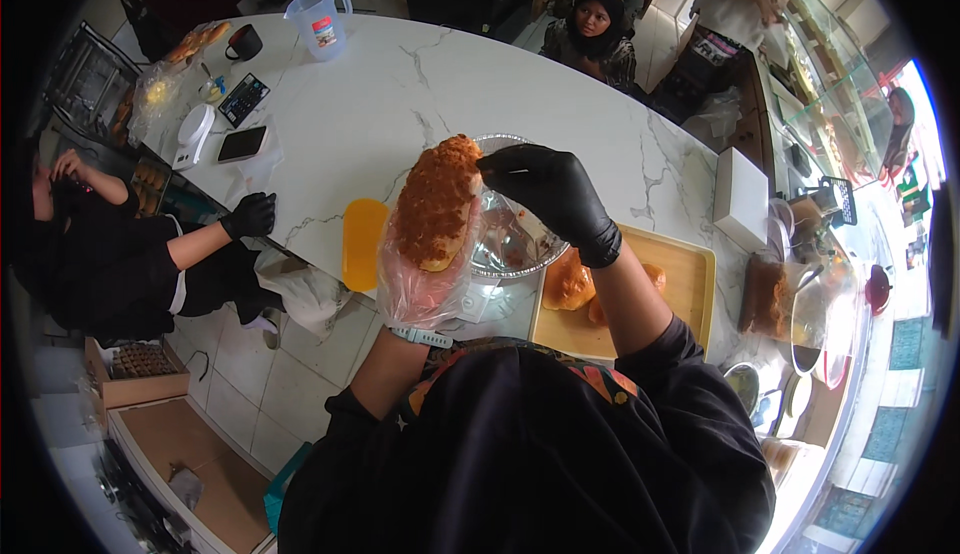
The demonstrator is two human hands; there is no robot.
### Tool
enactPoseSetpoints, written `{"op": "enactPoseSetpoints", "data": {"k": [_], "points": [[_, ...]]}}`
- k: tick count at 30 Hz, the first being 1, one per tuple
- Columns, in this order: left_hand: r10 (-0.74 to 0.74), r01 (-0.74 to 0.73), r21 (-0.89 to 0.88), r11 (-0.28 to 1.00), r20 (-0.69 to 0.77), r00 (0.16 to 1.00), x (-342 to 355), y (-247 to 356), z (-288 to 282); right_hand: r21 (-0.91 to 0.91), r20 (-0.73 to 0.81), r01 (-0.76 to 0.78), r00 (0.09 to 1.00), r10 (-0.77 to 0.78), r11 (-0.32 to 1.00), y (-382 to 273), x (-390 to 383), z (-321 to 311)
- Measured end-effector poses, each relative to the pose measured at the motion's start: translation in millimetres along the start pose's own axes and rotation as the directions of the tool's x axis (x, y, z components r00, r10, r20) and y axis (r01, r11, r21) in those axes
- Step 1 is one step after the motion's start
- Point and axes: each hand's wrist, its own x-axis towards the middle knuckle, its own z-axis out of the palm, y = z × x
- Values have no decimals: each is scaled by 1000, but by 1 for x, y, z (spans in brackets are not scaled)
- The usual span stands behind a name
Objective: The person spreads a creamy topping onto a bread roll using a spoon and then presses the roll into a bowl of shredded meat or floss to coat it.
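Observation:
A long bread roll coated in reddish-brown shreds (437,204) is held up over the table by my left hand (425,289), which wears a clear plastic glove. My right hand (555,194), in a black glove, has its fingers pinched together at the roll's upper right side. Whether anything small is between those fingertips is hidden. Beneath both hands lies a round foil dish (530,266) with some reddish crumbs in it. To its right, a tan tray (690,294) carries glossy brown buns (568,282), partly covered by my right forearm.
An orange-yellow plastic piece (362,244) lies left of the roll. Farther off are a clear jug (320,24), a dark mug (244,44), a phone (243,144) and a white scale (194,134). A white box (740,199) stands right. People stand or sit around the table.

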Motion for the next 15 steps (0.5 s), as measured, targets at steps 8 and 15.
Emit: {"op": "enactPoseSetpoints", "data": {"k": [8, 15], "points": [[119, -100, 433, 896, -17, 993, -1, -9, 23, -57, -36, 114, 993, -116, 992, -12, 4, 8], [115, -97, 342, 935, -33, 993, -1, -9, 16, -15, 0, 78, 997, -78, 997, -17, 2, 11]]}}
